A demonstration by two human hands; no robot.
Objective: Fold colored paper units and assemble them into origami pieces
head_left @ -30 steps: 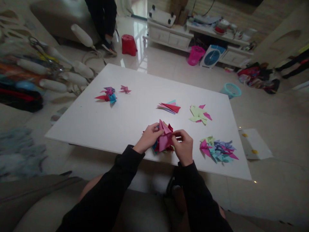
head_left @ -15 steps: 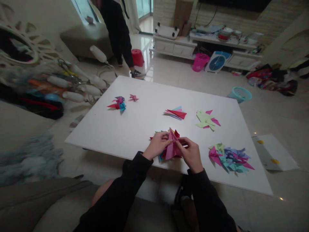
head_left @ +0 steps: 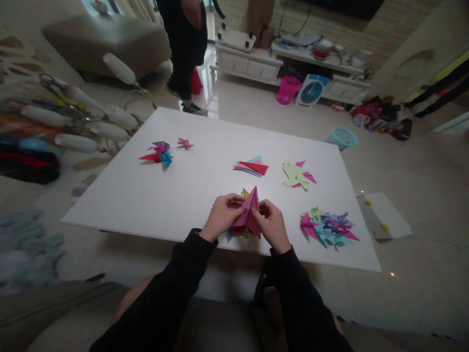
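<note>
While a piece of folded pink paper (head_left: 249, 206) was held at the near edge of a white table (head_left: 176, 195), a person's left hand (head_left: 222, 215) and right hand (head_left: 273, 226) gripped it from either side, thumbs and fingers clamped on its creases. Beneath it, at that table edge, lay a pile of coloured folds (head_left: 245, 193), yellow showing past the paper. Toward the table's middle rested a fanned bundle of flat strips (head_left: 253, 167); farther toward its right side lay a pale green and pink cluster (head_left: 297, 175), and by its near right corner a larger heap (head_left: 330, 228) of green, magenta, violet and turquoise folds. Near the table's far left corner sat a red, purple and blue group (head_left: 159, 152) with a small pink fold (head_left: 184, 143) just beside it. A lamp with white shades (head_left: 75, 143) spread near the table's left side, a turquoise basket (head_left: 342, 140) stood by its far right corner, and a white board (head_left: 384, 215) lay just off its right edge.

Hands and pink paper blocked most of the pile, and the fingertips behind the paper were out of sight. A bystander in dark trousers (head_left: 186, 49), cut off above by the frame, stood beyond the table's far left corner, partly covering a red object (head_left: 197, 82). Blur left the clutter (head_left: 32, 126) around the lamp hard to make out.
</note>
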